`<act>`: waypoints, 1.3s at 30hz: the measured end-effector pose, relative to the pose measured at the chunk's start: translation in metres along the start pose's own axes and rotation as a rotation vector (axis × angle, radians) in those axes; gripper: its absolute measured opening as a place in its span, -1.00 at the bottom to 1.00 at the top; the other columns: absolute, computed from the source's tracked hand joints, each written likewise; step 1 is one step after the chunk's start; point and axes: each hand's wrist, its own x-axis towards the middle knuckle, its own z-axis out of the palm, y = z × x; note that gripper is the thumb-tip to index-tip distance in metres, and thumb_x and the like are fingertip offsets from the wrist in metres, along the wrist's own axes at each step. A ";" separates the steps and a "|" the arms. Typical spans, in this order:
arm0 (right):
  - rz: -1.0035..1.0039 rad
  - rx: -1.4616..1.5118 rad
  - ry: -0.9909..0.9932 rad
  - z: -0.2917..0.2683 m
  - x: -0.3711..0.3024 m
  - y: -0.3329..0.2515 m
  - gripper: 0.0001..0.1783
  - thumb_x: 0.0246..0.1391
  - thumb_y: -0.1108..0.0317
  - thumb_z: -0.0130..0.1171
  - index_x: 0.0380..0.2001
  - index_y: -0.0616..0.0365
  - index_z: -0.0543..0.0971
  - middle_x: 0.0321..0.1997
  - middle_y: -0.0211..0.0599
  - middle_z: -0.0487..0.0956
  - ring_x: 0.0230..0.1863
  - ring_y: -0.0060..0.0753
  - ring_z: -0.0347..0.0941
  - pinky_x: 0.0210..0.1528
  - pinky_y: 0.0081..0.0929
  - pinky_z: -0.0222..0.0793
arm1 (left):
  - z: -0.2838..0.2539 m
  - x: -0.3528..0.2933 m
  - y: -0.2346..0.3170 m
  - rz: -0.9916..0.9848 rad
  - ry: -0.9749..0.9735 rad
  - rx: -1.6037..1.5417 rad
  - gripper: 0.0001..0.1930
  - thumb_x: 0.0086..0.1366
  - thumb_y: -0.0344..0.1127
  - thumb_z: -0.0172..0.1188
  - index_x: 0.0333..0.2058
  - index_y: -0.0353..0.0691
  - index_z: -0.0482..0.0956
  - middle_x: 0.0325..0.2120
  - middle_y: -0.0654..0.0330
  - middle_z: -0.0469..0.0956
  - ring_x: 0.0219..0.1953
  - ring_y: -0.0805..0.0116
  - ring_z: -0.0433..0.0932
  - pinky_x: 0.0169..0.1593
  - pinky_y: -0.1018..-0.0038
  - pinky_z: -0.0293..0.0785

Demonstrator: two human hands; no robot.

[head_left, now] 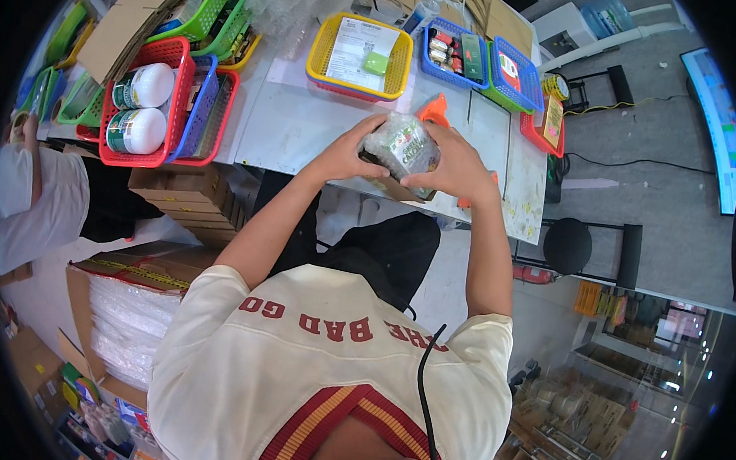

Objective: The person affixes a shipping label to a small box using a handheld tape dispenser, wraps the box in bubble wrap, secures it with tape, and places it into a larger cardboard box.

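Note:
Between my two hands is a bubble-wrapped package (403,144) with a green and white label showing through the wrap. My left hand (348,154) grips its left side, fingers behind and thumb in front. On the other side my right hand (461,163) is curled round it, with the thumb at the lower front. A brown cardboard edge (410,191) shows just under the package; whether it is a box cannot be told. Right behind the package, an orange tool (435,109), perhaps a tape dispenser, lies on the white table (286,126).
A yellow basket (313,59) holds a paper sheet and a green item. Blue baskets (450,77) stand to its right. At left, a red basket (186,57) holds two white tubs (140,130). A co-worker (41,194) is at far left. An open carton (78,301) of bubble wrap stands beside me.

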 end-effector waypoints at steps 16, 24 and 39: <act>0.047 -0.104 -0.033 0.045 -0.004 0.011 0.01 -0.23 0.19 0.44 0.35 0.17 0.29 0.19 0.07 0.51 0.16 0.14 0.50 0.15 -0.05 0.49 | 0.000 0.003 0.006 0.072 -0.007 0.027 0.11 -0.10 -0.23 0.61 0.44 -0.16 0.20 0.38 0.05 0.28 0.44 0.16 0.22 0.47 0.28 0.11; 0.062 -0.268 -0.205 0.052 0.023 0.016 -0.11 -0.20 0.22 0.44 0.26 0.22 0.38 0.07 0.04 0.59 0.07 0.08 0.58 0.03 -0.07 0.57 | 0.006 0.006 0.010 0.070 -0.005 0.076 0.07 -0.09 -0.21 0.59 0.42 -0.15 0.23 0.38 0.03 0.28 0.42 0.12 0.27 0.45 0.26 0.19; -0.010 -0.250 -0.123 0.053 0.022 0.014 -0.37 -0.18 0.20 0.49 0.06 0.04 0.62 -0.11 -0.02 0.67 -0.10 0.02 0.65 -0.11 -0.08 0.59 | 0.012 0.006 0.013 0.026 -0.009 0.074 0.04 -0.07 -0.22 0.58 0.40 -0.18 0.25 0.35 0.02 0.31 0.40 0.13 0.29 0.45 0.27 0.18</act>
